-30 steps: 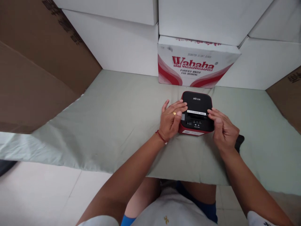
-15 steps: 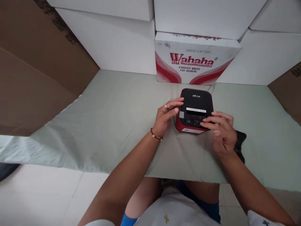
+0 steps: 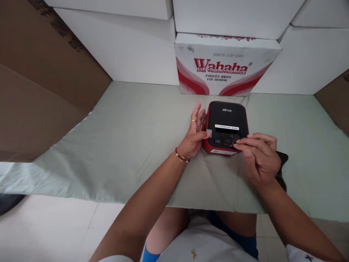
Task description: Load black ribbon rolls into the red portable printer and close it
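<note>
Black-and-red device (image 3: 227, 118) on tabletop (image 3: 136, 127), near Wahaha carton (image 3: 226, 85). Left hand (image 3: 191, 142) spread against its left edge; right hand (image 3: 263, 160) at glossy dark panel (image 3: 227, 139), pinch unclear. Sideways tug could skid device, apparently braced on just 1 side.

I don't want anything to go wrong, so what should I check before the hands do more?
1. Red-and-black boxy machine standing on the pale green cloth: ok.
2. Left-hand grip at its left side, thumb over the grey square sticker: ok.
3. White rectangular warning strip uncovered: ok.
4. Right-hand grip clear of the dark shiny patch: not ok, fingertips at its right edge.
5. Patch lifting loose: cannot tell.
6. Black object fully visible: not ok, right wrist partly hides it.
</note>
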Demonstrator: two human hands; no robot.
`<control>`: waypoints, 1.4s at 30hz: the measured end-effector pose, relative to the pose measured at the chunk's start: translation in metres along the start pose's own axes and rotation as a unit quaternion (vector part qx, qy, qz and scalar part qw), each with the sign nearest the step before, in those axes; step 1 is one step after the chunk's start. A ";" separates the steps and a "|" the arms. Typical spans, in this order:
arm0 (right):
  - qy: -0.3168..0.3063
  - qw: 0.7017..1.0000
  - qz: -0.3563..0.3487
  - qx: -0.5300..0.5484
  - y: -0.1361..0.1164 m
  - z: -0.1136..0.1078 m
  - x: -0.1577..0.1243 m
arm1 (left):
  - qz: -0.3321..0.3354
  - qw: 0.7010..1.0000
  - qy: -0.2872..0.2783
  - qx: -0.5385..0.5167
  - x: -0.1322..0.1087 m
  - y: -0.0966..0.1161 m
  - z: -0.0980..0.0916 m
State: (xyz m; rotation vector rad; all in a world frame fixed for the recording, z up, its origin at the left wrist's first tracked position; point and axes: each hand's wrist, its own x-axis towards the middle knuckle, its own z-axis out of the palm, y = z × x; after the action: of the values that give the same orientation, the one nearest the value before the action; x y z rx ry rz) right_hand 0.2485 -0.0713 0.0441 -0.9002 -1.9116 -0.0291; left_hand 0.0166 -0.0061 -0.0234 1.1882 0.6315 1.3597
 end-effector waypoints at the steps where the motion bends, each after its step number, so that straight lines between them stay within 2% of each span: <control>1: 0.001 1.000 0.002 -0.003 -0.001 -0.001 0.001 | -0.008 1.000 0.002 -0.003 0.000 0.000 0.000; 5: -0.010 1.000 0.022 -0.019 -0.004 -0.004 0.001 | -0.037 0.999 0.017 -0.022 0.001 -0.005 -0.001; 9: -0.014 0.999 0.032 -0.015 -0.004 -0.005 0.001 | -0.036 0.999 0.035 -0.011 0.002 -0.010 -0.002; 16: -0.002 1.000 0.009 -0.002 0.001 -0.001 0.000 | -0.026 0.998 0.054 -0.004 0.005 -0.020 -0.003; 20: -0.021 1.000 -0.015 -0.012 0.002 -0.006 0.006 | -0.017 0.999 0.039 -0.008 0.006 -0.023 0.000; 22: -0.056 0.998 0.005 0.008 0.002 -0.011 0.018 | -0.015 0.999 0.035 -0.019 0.004 -0.021 0.003; 24: -0.092 0.992 0.073 0.037 0.003 -0.016 0.036 | -0.022 0.998 0.048 -0.046 0.003 -0.019 0.007; 26: -0.140 0.976 0.159 0.045 0.009 -0.018 0.058 | -0.040 0.992 0.083 -0.087 0.003 -0.017 0.009; 28: -0.217 0.957 0.192 0.011 0.021 -0.014 0.081 | -0.065 0.980 0.137 -0.132 0.004 -0.015 0.010; 31: -0.342 0.924 0.136 -0.108 0.042 0.004 0.108 | -0.093 0.961 0.198 -0.167 0.007 -0.015 0.008; 35: -0.466 0.827 0.121 -0.291 0.047 0.041 0.126 | -0.086 0.966 0.194 -0.146 0.008 -0.016 0.007; 37: -0.492 0.801 0.123 -0.318 0.042 0.054 0.128 | -0.085 0.964 0.201 -0.152 0.009 -0.015 0.009; 39: -0.497 0.797 0.126 -0.319 0.037 0.060 0.129 | -0.090 0.957 0.223 -0.165 0.010 -0.013 0.012; 42: -0.505 0.793 0.130 -0.314 0.032 0.055 0.130 | -0.085 0.948 0.259 -0.166 0.012 -0.008 0.017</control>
State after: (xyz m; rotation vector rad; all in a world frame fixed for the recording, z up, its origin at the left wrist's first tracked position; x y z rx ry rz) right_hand 0.1938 0.0471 0.1063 -1.9011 -2.8041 -0.0199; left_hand 0.0377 0.0018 -0.0214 0.4889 0.8115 1.5638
